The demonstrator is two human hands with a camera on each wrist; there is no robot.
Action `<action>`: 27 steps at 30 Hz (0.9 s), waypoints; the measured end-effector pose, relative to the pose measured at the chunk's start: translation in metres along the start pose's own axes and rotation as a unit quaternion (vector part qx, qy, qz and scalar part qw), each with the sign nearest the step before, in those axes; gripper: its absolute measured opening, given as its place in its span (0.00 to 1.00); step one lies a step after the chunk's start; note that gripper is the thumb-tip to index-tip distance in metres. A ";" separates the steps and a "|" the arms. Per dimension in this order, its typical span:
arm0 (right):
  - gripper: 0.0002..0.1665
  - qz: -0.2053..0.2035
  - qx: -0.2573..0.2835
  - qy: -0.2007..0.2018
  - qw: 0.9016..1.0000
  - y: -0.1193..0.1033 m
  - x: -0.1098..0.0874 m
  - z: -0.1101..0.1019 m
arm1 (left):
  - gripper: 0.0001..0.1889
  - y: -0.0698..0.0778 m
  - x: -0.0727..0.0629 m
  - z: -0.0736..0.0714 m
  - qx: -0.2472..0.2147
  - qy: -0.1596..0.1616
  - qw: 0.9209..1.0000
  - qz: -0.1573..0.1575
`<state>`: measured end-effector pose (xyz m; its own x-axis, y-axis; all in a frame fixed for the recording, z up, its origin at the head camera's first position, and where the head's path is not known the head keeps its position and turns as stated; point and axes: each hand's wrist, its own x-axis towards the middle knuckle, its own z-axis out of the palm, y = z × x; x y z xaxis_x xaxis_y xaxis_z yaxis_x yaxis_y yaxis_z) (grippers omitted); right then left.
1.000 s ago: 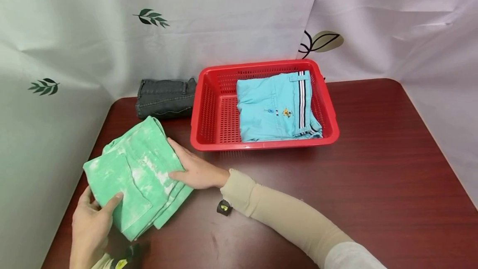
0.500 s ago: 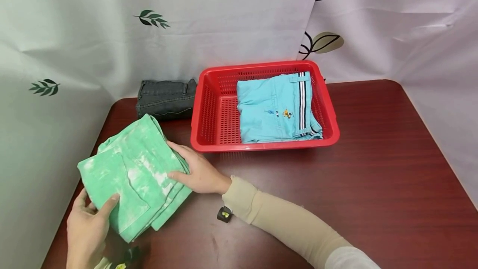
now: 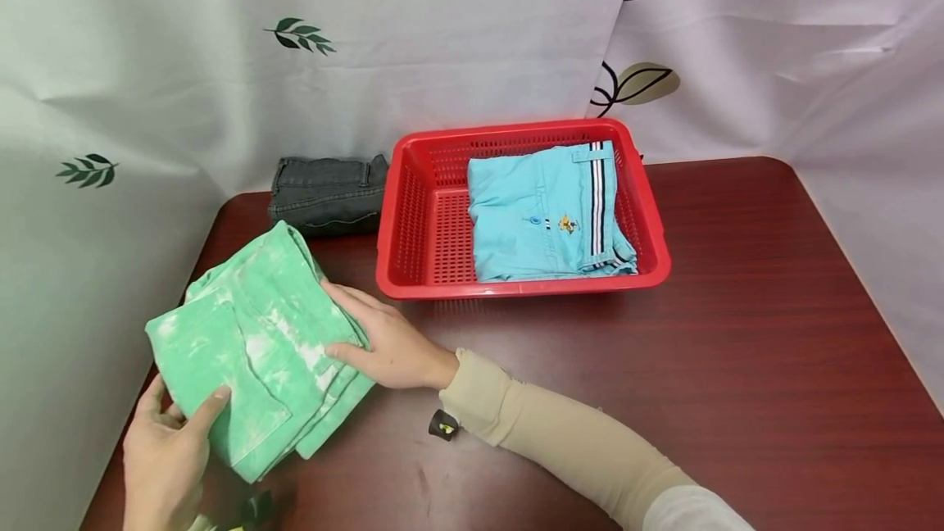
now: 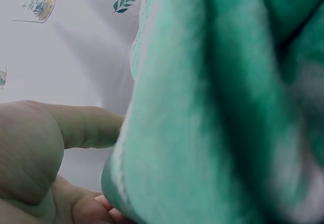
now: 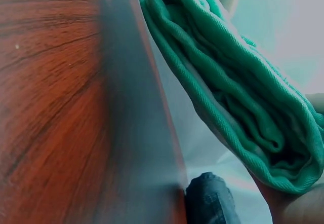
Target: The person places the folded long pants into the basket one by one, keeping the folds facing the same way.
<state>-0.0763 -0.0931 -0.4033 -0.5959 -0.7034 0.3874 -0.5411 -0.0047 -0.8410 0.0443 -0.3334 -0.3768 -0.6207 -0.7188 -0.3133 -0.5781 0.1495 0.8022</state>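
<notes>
Both hands hold a folded green garment [image 3: 254, 347] mottled with white, at the left of the head view. My left hand [image 3: 165, 441] grips its near left corner, thumb on top and fingers under the edge. At its right edge, my right hand [image 3: 391, 342] pinches the layers with the thumb above; part of its fingers is hidden. In the right wrist view the stacked folds of the garment [image 5: 238, 92] show edge-on, raised off the table and tilted. Cloth fills most of the left wrist view, beside the left thumb [image 4: 86, 125].
A red plastic basket [image 3: 524, 288] stands at the back middle, with folded light-blue pants [image 3: 516, 215] on its right side. Dark grey folded jeans [image 3: 324, 195] lie against its left. The brown table [image 3: 737, 334] is bordered by white curtains [image 3: 442, 31].
Both hands have shifted the green garment a little to the left, keeping their grip. The basket, blue pants and dark jeans stay put.
</notes>
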 end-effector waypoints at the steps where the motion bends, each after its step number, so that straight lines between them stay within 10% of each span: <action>1: 0.46 -0.002 -0.001 0.001 1.000 -0.001 0.000 0.000 | 0.48 0.000 -0.001 0.000 -0.002 0.000 1.000 0.000; 27: 0.47 0.002 0.046 0.023 0.999 -0.013 -0.001 -0.016 | 0.47 0.016 -0.011 -0.003 -0.076 -0.002 0.997 0.019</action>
<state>-0.0781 -0.0811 -0.3864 -0.6255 -0.6700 0.3999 -0.4830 -0.0700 -0.8728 0.0434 -0.3251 -0.3595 -0.6434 -0.7115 -0.2827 -0.4670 0.0722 0.8813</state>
